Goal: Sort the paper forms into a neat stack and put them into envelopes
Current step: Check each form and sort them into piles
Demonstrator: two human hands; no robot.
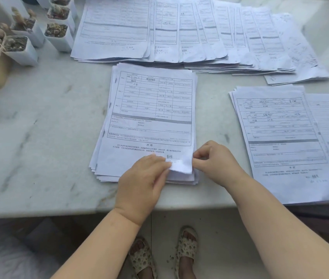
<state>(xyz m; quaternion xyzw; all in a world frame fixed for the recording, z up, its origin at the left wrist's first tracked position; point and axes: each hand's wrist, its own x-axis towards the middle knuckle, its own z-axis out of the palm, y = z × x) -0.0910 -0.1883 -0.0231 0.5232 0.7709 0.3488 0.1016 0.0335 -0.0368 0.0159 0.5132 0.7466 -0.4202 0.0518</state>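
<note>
A stack of printed paper forms (151,117) lies in the middle of the marble table, its sheets slightly fanned at the left and near edges. My left hand (143,182) rests on the stack's near edge, fingers reaching under the lifted bottom right corner of the top sheet. My right hand (214,160) pinches that same corner from the right. The corner is curled up off the stack. No envelope is in view.
Overlapping forms (189,31) are spread in a row along the far side. Another pile of forms (284,137) lies at the right by the table's near edge (58,212). White pots of succulents (22,47) stand at the far left. Sandalled feet show below.
</note>
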